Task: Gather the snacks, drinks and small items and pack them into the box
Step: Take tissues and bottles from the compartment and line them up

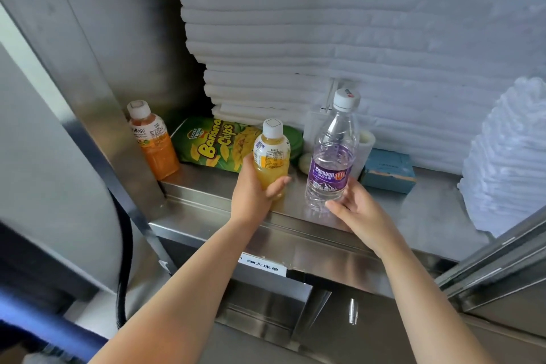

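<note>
On a steel shelf (428, 210), my left hand (254, 189) grips a small yellow juice bottle (271, 154) with a white cap. My right hand (354, 207) holds the lower part of a clear water bottle (332, 154) with a purple label, which leans slightly. An orange juice bottle (153, 142) stands at the shelf's far left. A green bag of banana chips (212, 142) lies behind the yellow bottle. A blue packet (387, 170) lies to the right of the water bottle. A green lid (295, 139) and a small pale item (304, 161) sit between the bottles. No box is in view.
A tall stack of folded white towels (325, 38) fills the back of the shelf. A pile of white cloths (508, 156) sits at the right. A clear container (317, 124) stands behind the water bottle. Steel frame posts (118, 127) flank the shelf.
</note>
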The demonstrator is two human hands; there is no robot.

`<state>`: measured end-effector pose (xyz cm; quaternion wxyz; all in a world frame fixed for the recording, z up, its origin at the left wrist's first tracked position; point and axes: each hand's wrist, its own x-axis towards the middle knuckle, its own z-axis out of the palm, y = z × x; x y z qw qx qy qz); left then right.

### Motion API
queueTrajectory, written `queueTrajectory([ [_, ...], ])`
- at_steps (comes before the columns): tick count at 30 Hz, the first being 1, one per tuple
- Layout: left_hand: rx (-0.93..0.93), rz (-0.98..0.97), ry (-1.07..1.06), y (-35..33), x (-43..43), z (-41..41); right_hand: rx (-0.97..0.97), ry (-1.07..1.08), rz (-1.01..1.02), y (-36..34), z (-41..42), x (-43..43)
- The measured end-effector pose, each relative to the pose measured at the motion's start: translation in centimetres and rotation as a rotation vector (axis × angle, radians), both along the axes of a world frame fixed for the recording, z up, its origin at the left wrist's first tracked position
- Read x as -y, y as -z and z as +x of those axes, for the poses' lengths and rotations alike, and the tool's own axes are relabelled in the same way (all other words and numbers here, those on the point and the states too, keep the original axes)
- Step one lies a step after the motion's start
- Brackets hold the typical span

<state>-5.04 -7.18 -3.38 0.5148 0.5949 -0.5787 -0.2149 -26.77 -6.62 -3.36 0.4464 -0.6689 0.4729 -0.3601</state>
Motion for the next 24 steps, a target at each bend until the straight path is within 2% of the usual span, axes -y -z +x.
queueTrajectory([
  [3,0.082,0.009,0.002,0.3,0.0,0.3,0.000,0.029,-0.017,0.3,0.1,-0.1],
  [10,0.050,-0.023,0.031,0.5,-0.4,0.5,-0.041,0.074,-0.072,0.6,0.4,0.0],
  [16,0.010,0.050,0.002,0.4,0.0,0.6,-0.030,0.082,-0.063,0.7,0.4,0.1],
  [22,-0.061,0.016,0.001,0.7,-0.1,1.1,-0.044,0.090,-0.061,0.7,0.5,0.0],
  [24,-0.030,-0.043,0.014,0.8,-0.1,1.2,-0.045,0.091,-0.068,0.6,0.5,-0.1],
])
